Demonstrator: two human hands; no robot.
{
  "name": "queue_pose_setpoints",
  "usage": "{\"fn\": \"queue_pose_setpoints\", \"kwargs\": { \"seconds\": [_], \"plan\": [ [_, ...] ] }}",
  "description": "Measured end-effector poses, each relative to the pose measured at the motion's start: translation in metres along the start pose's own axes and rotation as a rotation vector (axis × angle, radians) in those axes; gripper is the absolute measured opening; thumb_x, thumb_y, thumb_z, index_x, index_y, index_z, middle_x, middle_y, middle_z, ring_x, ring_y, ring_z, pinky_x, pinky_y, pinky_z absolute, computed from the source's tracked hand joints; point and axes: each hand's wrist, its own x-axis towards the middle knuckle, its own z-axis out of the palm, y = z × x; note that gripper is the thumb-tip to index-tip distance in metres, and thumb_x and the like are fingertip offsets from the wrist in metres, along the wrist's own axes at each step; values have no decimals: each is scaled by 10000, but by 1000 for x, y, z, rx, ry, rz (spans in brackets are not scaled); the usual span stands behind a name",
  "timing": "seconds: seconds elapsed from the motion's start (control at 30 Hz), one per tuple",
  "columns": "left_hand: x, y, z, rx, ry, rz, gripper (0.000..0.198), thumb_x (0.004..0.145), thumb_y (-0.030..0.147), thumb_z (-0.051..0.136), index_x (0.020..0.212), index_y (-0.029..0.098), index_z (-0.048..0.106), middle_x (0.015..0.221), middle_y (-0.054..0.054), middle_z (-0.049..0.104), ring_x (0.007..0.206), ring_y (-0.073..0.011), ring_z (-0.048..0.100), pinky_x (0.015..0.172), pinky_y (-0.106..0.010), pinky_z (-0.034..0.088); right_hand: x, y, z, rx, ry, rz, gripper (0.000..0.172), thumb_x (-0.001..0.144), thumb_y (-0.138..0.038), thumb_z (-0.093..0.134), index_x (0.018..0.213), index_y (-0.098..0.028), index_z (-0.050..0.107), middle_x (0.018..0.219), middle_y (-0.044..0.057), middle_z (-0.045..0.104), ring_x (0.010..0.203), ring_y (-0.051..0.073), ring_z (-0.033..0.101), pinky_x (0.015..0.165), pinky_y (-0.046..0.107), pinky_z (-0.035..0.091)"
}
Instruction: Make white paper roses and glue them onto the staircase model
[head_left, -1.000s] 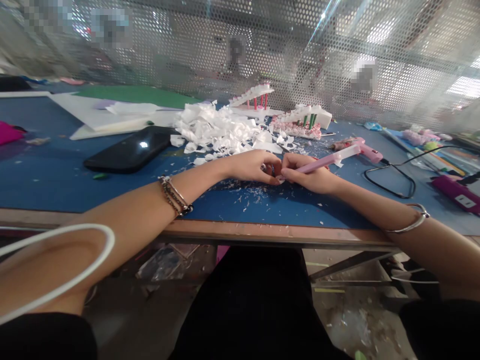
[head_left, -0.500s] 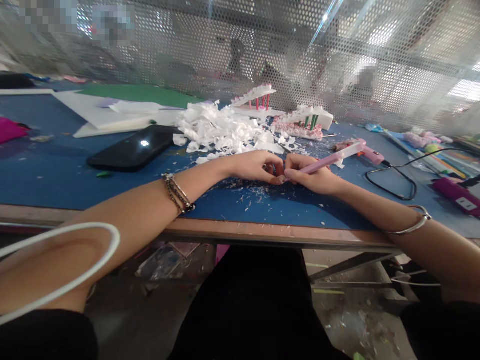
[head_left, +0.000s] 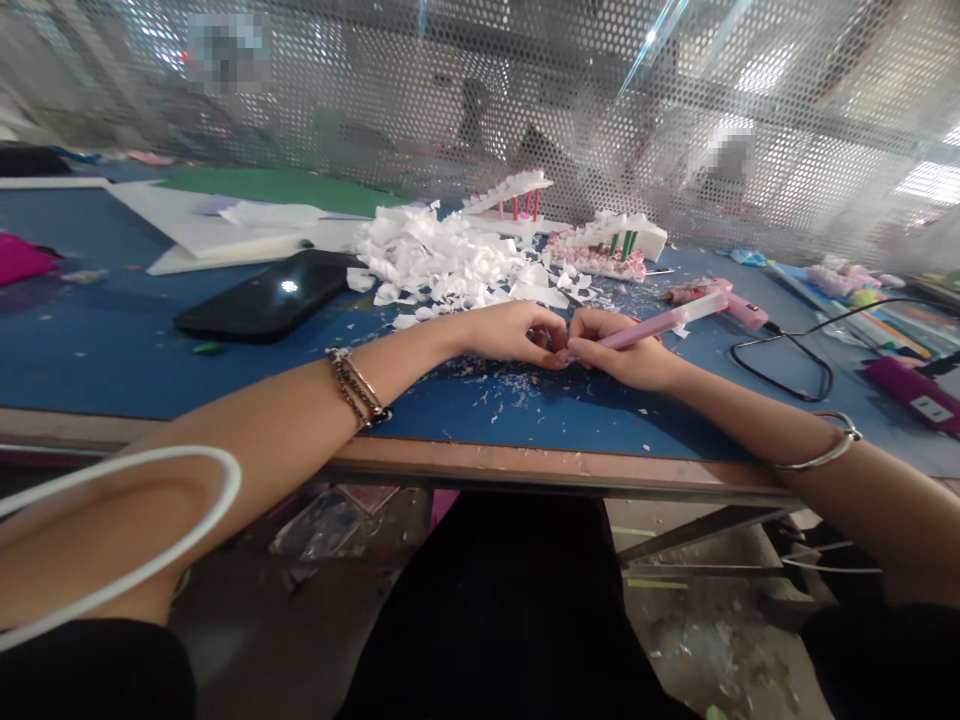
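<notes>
My right hand (head_left: 626, 352) is closed around a pink pen-like tool (head_left: 660, 322), its back end slanting up to the right and its tip hidden at my fingertips. Beside it, almost touching, my left hand (head_left: 517, 335) has thumb and fingers pinched on something too small to make out. Small white shavings (head_left: 517, 385) lie on the blue tabletop (head_left: 450, 410) under both hands. Right behind them rises a heap of white scraps (head_left: 450, 255). Two small white models with pillars stand farther back, one with red pillars (head_left: 517, 205), the other with green pillars (head_left: 622, 245).
A black phone (head_left: 270, 297) lies on the left, with white sheets (head_left: 247, 235) and a green sheet (head_left: 277, 187) behind it. At the right are a pink glue gun (head_left: 742, 305) with its black cord and a purple power strip (head_left: 915, 393). Perforated metal mesh (head_left: 420, 110) stands behind the table.
The back end of the pink tool has tipped slightly lower. Both hands stay in nearly the same place.
</notes>
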Motion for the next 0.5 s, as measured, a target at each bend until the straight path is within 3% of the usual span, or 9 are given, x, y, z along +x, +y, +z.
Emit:
{"fn": "queue_pose_setpoints", "kwargs": {
  "seconds": [0.5],
  "plan": [
    [-1,2,0,33,22,-34,355,705,464,609,856,143,591,761,-20,539,654,-120,469,615,-240,336,0,-4,0,-42,43,14,191,856,-281,510,716,-159,464,648,-43,435,589,60,373,551,224,288]
  ]
}}
